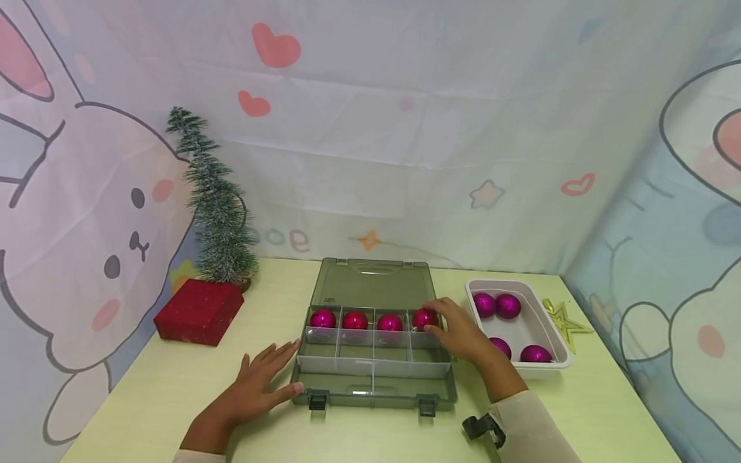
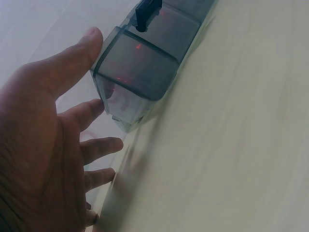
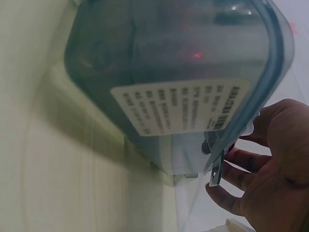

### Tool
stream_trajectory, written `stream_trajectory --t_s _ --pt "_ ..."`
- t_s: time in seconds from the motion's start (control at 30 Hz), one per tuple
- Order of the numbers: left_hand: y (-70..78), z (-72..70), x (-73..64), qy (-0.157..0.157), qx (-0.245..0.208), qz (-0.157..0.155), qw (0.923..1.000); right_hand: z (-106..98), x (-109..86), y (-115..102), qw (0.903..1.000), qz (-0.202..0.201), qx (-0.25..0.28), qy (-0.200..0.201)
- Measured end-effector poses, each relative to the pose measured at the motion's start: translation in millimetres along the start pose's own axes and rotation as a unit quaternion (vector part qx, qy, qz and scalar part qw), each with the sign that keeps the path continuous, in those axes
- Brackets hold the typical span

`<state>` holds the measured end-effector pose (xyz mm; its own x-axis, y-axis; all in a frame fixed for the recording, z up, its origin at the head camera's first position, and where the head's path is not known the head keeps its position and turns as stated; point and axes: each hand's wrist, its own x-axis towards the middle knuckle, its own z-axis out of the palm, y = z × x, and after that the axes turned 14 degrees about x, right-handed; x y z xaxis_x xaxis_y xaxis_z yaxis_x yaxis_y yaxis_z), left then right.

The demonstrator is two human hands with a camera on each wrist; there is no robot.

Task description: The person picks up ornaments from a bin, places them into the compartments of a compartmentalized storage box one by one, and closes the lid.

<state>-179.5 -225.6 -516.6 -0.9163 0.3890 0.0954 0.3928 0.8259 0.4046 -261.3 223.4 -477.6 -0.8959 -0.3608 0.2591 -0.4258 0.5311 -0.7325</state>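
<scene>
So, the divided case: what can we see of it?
The divided case is smoky, see-through and plastic-looking, flat on the table, its lid open behind. Two black latches sit undone at the front. Clear dividers make four back, four middle and two wide front compartments. Each back one holds a shiny red-pink bauble; the right grip pinches the rightmost. The left grip appears to touch the left end. A white label with barcode shows on an outer wall.

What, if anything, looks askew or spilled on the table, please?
The green tree by the red box looks askew: it slants, its top tipping toward the picture's left, though the lens may exaggerate this. Nothing looks spilled from the white tray or divided case.
</scene>
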Motion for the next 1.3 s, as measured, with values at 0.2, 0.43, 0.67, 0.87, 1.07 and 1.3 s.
stream_trajectory --t_s 0.2,0.43,0.67,0.87,1.07,1.3 --pt "-0.3 0.1 0.4 0.000 0.002 0.001 1.0000 -2 -0.8 -1 1.0000 0.006 0.001 -0.006" --pt "-0.6 0.4 -0.4 -0.001 0.002 -0.001 1.0000 -4 -1.2 -6 0.9999 0.007 0.012 -0.008" --pt "-0.3 -0.3 -0.7 -0.004 -0.003 -0.001 1.0000 -13 -0.5 -1 0.9995 -0.010 0.025 0.015" --pt "1.3 -1.5 -0.5 -0.006 -0.005 -0.002 1.0000 -29 -3.5 1 0.9980 -0.017 0.037 0.048" --pt "2.2 -2.2 -0.2 -0.004 -0.013 0.000 0.9999 -48 -8.9 5 0.9951 -0.015 0.050 0.084" --pt "-0.6 -0.4 0.1 -0.004 -0.007 0.000 1.0000 -69 -15.5 15 0.9922 -0.003 0.017 0.123"
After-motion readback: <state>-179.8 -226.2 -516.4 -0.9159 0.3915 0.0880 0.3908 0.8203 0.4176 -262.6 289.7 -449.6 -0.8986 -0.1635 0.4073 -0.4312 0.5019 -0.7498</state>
